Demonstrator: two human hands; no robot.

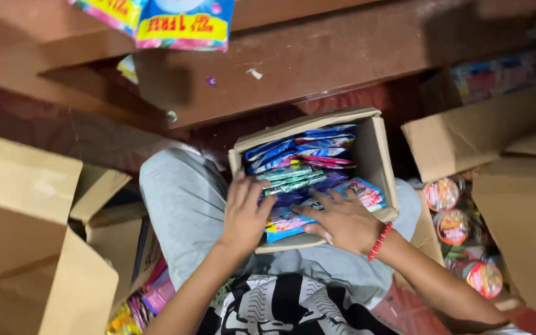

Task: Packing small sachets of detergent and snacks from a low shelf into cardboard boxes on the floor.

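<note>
While the small open carton rests tilted on the person's lap, everything else in view arranges itself around it: a wide brown wooden ledge runs above it, big empty-looking cardboard boxes stand to its left, and another large carton with round foil-lidded cups sits to its right. The grey trousers lie directly beneath and left of the small carton. Inside it, flat sachets in blue, pink and green stand packed on edge in a tight row. The step in hand looks like sorting or settling these packets. The left hand lies on the carton's near left corner, fingers spread, steadying the wall and touching the packets' edges. The right hand, a red bead bracelet at its wrist, lies flat across the nearest packets at the carton's near side, fingers splayed and pressing down; whether any packet is pinched under them I cannot tell. The next move likely calls for a firm hold on the carton wall while fingertips part the tight row, since the glossy packets could slide or spill forward. Two bright snack bags hang well above the carton.
</note>
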